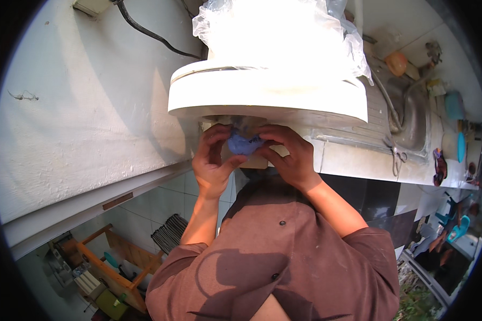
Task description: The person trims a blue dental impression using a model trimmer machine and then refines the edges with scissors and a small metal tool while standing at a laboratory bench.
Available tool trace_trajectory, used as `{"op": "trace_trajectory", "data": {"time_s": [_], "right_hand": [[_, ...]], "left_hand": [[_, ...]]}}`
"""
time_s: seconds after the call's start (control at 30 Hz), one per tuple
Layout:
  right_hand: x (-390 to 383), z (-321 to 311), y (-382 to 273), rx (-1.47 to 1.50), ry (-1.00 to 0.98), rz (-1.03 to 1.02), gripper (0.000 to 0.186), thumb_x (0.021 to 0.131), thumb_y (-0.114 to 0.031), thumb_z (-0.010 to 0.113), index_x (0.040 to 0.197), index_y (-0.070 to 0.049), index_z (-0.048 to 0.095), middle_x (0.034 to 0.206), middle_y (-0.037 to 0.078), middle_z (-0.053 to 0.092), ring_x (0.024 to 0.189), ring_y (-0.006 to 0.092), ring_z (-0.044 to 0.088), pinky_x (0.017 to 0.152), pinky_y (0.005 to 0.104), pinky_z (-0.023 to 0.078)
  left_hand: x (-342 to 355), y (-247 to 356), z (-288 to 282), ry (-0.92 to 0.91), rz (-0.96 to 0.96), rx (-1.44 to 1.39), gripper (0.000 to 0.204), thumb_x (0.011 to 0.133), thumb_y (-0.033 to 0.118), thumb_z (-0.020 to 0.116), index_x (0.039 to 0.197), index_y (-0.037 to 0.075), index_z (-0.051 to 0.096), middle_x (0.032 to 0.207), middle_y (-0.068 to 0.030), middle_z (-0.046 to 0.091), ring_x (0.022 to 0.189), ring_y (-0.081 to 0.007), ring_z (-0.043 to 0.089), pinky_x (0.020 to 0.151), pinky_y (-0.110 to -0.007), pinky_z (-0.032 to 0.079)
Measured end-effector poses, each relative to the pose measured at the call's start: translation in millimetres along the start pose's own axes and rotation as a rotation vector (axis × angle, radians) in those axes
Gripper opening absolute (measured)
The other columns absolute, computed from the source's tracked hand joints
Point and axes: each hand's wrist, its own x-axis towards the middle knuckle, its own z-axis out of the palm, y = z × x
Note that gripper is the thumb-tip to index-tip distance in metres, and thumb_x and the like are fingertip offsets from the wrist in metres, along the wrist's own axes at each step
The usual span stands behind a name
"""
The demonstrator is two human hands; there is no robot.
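Between my two hands is a small crumpled blue thing [243, 145], which looks like a cloth; its kind is not certain. My left hand [213, 163] pinches its left side with thumb and fingers. The fingertips and thumb of my right hand [293, 159] close on its right side. Both hands are just under the front lip of a white round-fronted appliance [268, 101]. Strong light washes out the appliance's top, and its overhang hides what lies behind the blue thing.
Clear plastic sheeting [353, 48] drapes over the appliance. On the right, a metal sink [415, 115] is set in a tiled counter, with scissors [395, 156] near its edge. A pale wall [80, 123] rises on the left. A wooden rack [115, 262] stands lower left.
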Motion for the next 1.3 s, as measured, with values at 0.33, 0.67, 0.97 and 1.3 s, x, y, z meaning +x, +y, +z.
{"op": "trace_trajectory", "data": {"time_s": [0.33,0.67,0.97,1.3], "right_hand": [[-1,8,7,-0.015,0.002,-0.041,0.041,0.081,-0.004,0.074,0.121,-0.009,0.066,0.117,0.011,0.069,0.101,0.0237,0.07,0.083,0.033,0.057],[0,9,4,0.081,-0.048,0.093,0.046,0.087,-0.004,0.069,0.132,-0.011,0.06,0.117,0.013,0.069,0.097,0.0248,0.071,0.081,0.0329,0.056],[2,6,3,0.115,-0.102,0.122,0.048,0.087,0.008,0.063,0.133,-0.006,0.059,0.13,0.011,0.063,0.112,0.0203,0.065,0.092,0.031,0.054],[6,4,-1,0.13,-0.165,0.149,0.046,0.09,0.0,0.059,0.134,-0.014,0.058,0.12,0.013,0.067,0.106,0.0276,0.068,0.088,0.0356,0.055]], "left_hand": [[-8,-4,-6,0.051,0.485,0.534,0.048,0.06,-0.003,0.088,0.099,0.01,0.063,0.11,-0.0141,0.059,0.105,-0.0334,0.059,0.087,-0.045,0.053],[-16,-9,-7,0.028,0.578,0.698,0.051,0.062,-0.01,0.084,0.099,0.014,0.058,0.115,-0.0125,0.052,0.11,-0.0339,0.056,0.087,-0.046,0.054],[-22,-9,1,0.043,0.568,0.781,0.054,0.06,-0.006,0.087,0.097,0.017,0.056,0.107,-0.0081,0.048,0.098,-0.0284,0.054,0.079,-0.042,0.052],[-22,-6,5,0.033,0.597,0.814,0.054,0.06,-0.001,0.091,0.095,0.016,0.053,0.102,-0.0084,0.046,0.092,-0.0271,0.052,0.071,-0.039,0.048]]}}
